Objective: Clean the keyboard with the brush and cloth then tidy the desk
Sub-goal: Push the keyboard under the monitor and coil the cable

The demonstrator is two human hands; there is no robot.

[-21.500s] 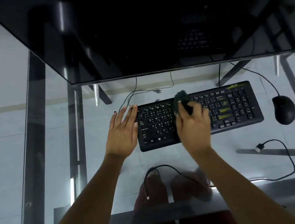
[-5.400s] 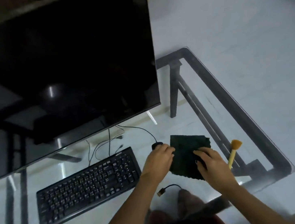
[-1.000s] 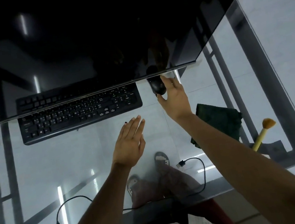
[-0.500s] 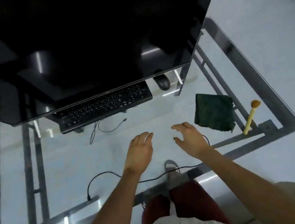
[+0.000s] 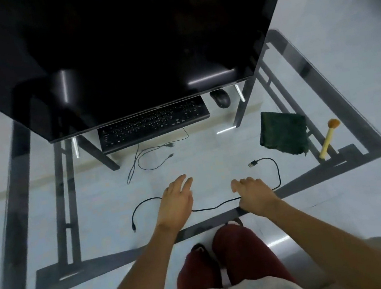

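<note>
Looking down from the head camera, a glass surface (image 5: 339, 98) fills the view, with a dark monitor (image 5: 122, 51) looming over its far side. The keyboard (image 5: 153, 125) sits pushed back, partly under the monitor's lower edge, and the mouse (image 5: 220, 98) rests just beside its right end. Off to the right, the dark green cloth (image 5: 283, 135) lies folded, and the brush (image 5: 329, 138) lies just beside it near the surface's right edge. Cleaning looks finished, since both tools are set down and the keyboard is parked. Tidying seems nearly done; a loose black cable (image 5: 217, 206) remains sprawled across the near part of the surface.

The left hand (image 5: 175, 202) hovers flat over the cable with fingers straight and relaxed, holding nothing. The right hand (image 5: 255, 195) has its fingers curled downward over the cable; whether it actually grips the cable cannot be told from this angle.
</note>
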